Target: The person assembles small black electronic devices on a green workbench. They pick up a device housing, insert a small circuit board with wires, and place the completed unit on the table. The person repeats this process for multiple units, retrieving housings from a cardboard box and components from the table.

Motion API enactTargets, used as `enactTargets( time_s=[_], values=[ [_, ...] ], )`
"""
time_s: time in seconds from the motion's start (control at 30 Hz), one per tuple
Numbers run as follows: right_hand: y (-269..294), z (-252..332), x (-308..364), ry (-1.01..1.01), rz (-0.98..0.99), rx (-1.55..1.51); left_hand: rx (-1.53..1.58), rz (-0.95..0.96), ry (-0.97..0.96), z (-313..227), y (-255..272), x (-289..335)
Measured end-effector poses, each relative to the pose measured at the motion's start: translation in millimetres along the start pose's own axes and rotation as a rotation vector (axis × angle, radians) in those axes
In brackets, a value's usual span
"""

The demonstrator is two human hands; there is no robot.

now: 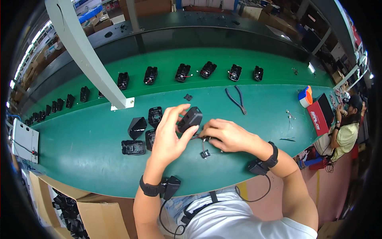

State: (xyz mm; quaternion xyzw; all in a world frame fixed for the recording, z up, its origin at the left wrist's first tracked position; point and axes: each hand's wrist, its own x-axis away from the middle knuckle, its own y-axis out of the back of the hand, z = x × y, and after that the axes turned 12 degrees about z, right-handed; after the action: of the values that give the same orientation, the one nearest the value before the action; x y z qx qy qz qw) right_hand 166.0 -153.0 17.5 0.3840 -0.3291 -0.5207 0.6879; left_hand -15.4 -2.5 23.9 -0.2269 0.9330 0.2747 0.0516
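My left hand grips a black plastic housing between thumb and fingers, tilted above the green workbench. Just right of it, the fingers of my right hand are curled closed on a small dark wired part, mostly hidden beneath them. From there a thin wire runs to a small black connector on the bench. Beside my left hand lie several black plastic shells: an open one, a smooth angular one and another open one; one more is partly covered by the hand.
Pliers with blue handles lie beyond my right hand. A row of black housings stands along the green strip behind. A grey post rises at left. At right are a red box, an orange-and-blue container and a seated person.
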Motion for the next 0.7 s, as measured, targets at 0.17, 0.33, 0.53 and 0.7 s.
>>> enactTargets(
  time_s=[0.17, 0.33, 0.53, 0.7],
  values=[
    [-7, -6, -2, -0.166, -0.204, -0.411, 0.800, 0.107, 0.180, 18, -14, -7],
    [-12, -8, 8, -0.260, -0.263, -1.153, 1.124, 0.090, 0.159, 21, -24, -8],
    [-10, -16, 16, -0.027, -0.290, -1.269, 1.065, 0.140, 0.216, 21, -32, -7],
    [-9, -11, 17, -0.079, -0.307, -1.254, 0.977, 0.125, 0.210, 16, -39, -5]
  ],
)
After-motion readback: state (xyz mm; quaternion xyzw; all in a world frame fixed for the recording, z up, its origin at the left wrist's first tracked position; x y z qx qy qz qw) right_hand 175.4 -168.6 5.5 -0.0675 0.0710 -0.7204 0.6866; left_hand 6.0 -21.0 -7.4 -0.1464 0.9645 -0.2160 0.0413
